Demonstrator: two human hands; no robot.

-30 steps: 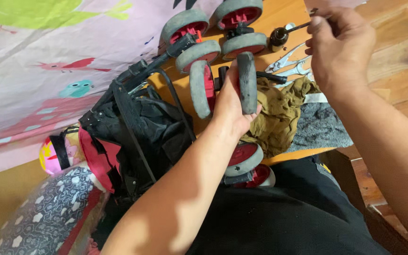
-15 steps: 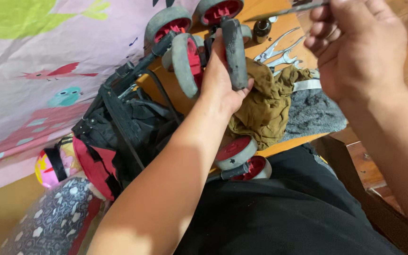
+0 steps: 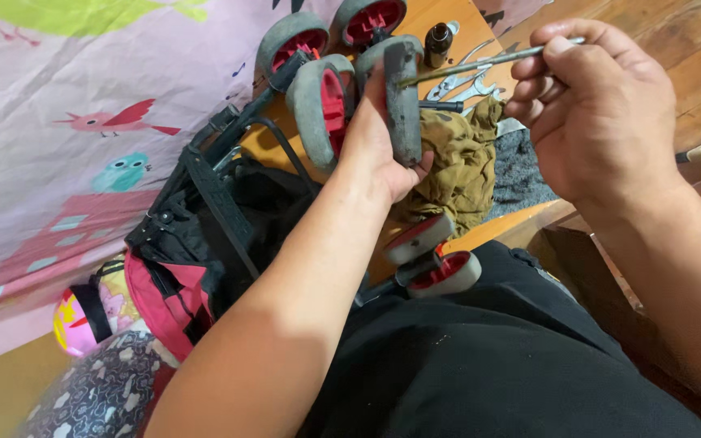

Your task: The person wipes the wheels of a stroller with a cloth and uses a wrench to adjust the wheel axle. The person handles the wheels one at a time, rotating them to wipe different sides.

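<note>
A folded black and red stroller (image 3: 221,203) lies across my lap with its wheels up. My left hand (image 3: 383,154) grips a pair of grey wheels with red hubs, fingers wrapped around the right-hand grey wheel (image 3: 403,97). My right hand (image 3: 594,113) pinches a thin metal rod-like tool (image 3: 480,63), and its tip points at that wheel's side. Two more grey wheels (image 3: 330,28) sit behind, and another wheel pair (image 3: 436,259) rests near my black-clothed thigh.
On a wooden board (image 3: 440,12) lie an olive rag (image 3: 452,162), a grey cloth (image 3: 521,174), metal wrenches (image 3: 472,81) and a small dark bottle (image 3: 438,42). A pink sheet with birds (image 3: 83,105) hangs at left. A patterned cushion (image 3: 99,397) and a pink ball (image 3: 75,320) lie lower left.
My right hand came down and left, bringing the metal tool's tip to the held wheel. The left hand kept its grip and the view shifted slightly.
</note>
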